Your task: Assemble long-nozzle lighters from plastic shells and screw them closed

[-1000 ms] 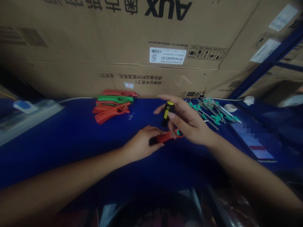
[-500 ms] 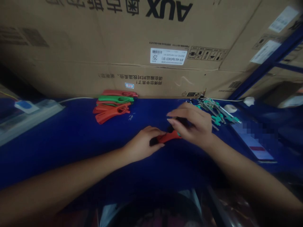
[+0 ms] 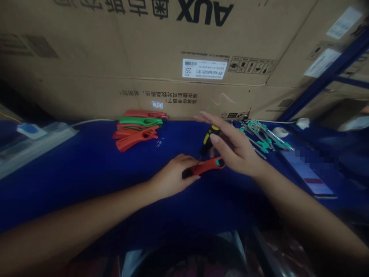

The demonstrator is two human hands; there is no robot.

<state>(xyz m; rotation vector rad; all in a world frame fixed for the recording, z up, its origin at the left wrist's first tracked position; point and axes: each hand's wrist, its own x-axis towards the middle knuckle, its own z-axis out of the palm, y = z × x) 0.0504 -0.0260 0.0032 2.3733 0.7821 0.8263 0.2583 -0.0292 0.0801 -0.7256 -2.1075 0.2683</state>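
Note:
My left hand presses down on the near end of an orange plastic handle part that lies on the blue table. My right hand holds a small black-and-yellow screwdriver, fingers partly stretched around its grip. The screwdriver leans with its tip down on the orange part, close to my left fingertips.
A stack of orange and green plastic handle shells lies at the back centre-left. A heap of metal rods with teal fittings sits at the back right. A big cardboard box walls off the rear. A white device rests at the left.
My right hand dipped flat over the screwdriver half a second ago and has rolled back up, so the yellow-topped handle shows again. My left hand stayed on the orange part.

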